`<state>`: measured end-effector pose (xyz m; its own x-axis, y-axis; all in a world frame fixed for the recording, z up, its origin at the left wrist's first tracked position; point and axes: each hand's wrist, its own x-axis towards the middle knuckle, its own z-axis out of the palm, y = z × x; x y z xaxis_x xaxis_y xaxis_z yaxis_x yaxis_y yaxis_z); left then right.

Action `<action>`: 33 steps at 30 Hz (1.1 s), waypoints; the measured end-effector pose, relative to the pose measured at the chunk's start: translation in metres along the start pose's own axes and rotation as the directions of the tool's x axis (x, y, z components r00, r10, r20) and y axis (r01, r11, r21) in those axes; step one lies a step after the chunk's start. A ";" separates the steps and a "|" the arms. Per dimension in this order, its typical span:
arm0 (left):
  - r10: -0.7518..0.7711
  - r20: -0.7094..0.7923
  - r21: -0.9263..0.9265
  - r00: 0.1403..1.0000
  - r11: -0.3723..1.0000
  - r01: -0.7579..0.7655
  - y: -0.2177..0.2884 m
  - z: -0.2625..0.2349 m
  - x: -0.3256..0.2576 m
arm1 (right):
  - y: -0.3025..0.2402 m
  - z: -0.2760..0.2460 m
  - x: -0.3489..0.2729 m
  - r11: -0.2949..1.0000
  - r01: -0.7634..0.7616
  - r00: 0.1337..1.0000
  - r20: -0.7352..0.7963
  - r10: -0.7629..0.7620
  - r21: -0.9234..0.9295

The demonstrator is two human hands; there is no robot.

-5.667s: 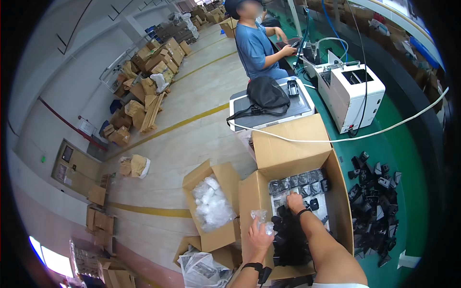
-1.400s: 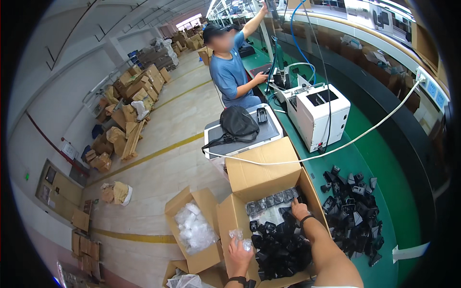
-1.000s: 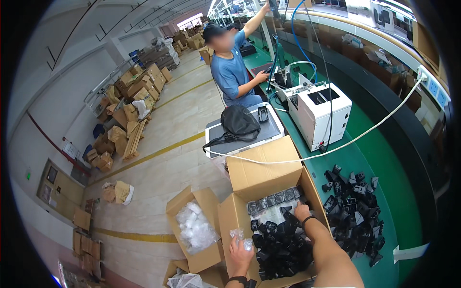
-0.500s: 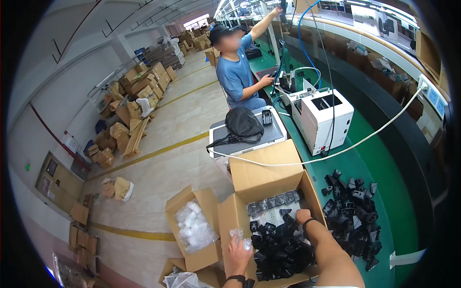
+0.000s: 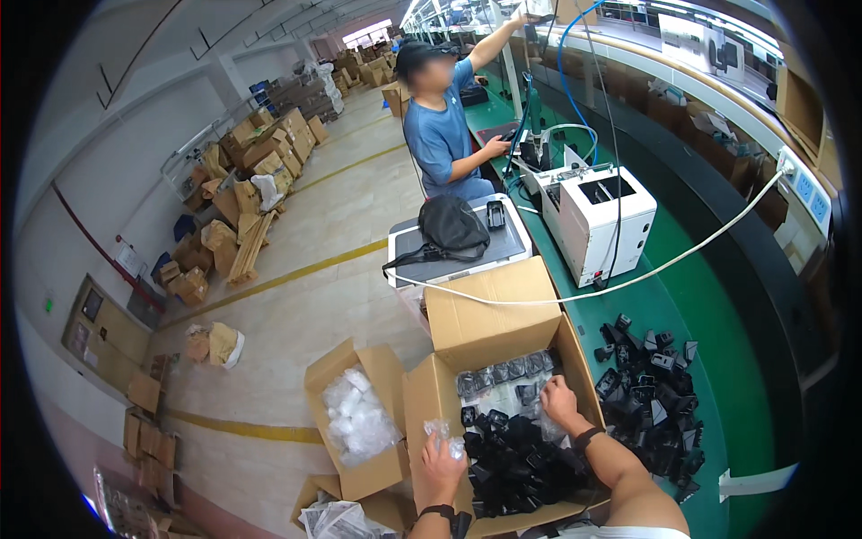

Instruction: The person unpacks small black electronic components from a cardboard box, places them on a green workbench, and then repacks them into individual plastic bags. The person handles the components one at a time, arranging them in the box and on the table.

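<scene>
A large open cardboard box (image 5: 575, 359) stands in front of me, with a heap of black plastic parts (image 5: 516, 463) in it. Along its far side runs a row of black parts in clear wrap (image 5: 507, 370). My left hand (image 5: 440, 467) is at the box's left wall, its fingers closed on crumpled clear plastic wrap (image 5: 437, 429). Inside the box, toward its right wall, my right hand (image 5: 558, 404) has its fingers curled on a clear plastic bag (image 5: 546, 428); whether a part is inside it I cannot tell.
More black parts (image 5: 651, 395) are piled on the green bench (image 5: 593, 314) to the right. A smaller box (image 5: 328, 382) of clear plastic bags stands left. Farther off are a white machine (image 5: 611, 225), a black bag (image 5: 452, 229) and a seated co-worker (image 5: 435, 135). A white cable (image 5: 691, 260) crosses overhead.
My right hand has shifted slightly left in the box, and clear plastic now shows at its fingers. My left hand stays on its wrap. The view has shifted slightly.
</scene>
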<state>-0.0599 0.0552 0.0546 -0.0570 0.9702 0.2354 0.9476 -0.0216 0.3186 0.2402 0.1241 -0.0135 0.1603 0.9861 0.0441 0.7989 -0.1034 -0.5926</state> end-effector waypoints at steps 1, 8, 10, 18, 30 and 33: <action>0.002 0.007 -0.001 1.000 1.000 -0.002 0.001 0.000 0.002 | 0.003 0.004 -0.002 0.999 0.036 0.997 0.068 -0.036 -0.006; 0.005 0.006 -0.037 1.000 0.999 -0.005 0.006 -0.014 0.004 | -0.004 -0.009 -0.001 0.988 -0.018 0.986 0.166 -0.008 0.153; 0.030 -0.004 -0.022 1.000 0.999 -0.030 0.007 -0.013 0.005 | 0.016 0.000 0.001 0.961 0.045 0.988 0.127 -0.083 0.273; -0.008 -0.019 0.024 1.000 1.000 0.008 0.001 0.005 0.003 | 0.019 -0.022 0.008 0.916 -0.324 0.920 0.304 0.247 0.236; 0.003 0.009 -0.036 1.000 0.999 -0.003 0.002 0.002 0.007 | 0.014 0.077 0.106 0.959 -0.094 0.964 0.216 0.154 -0.266; -0.010 0.032 -0.068 0.999 0.998 0.012 -0.001 0.003 0.007 | 0.017 0.096 0.129 0.957 -0.071 0.970 0.204 0.132 -0.281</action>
<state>-0.0601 0.0631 0.0529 -0.0563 0.9777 0.2022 0.9233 -0.0261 0.3832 0.2188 0.2620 -0.0954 0.1426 0.9695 -0.1994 0.9161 -0.2056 -0.3443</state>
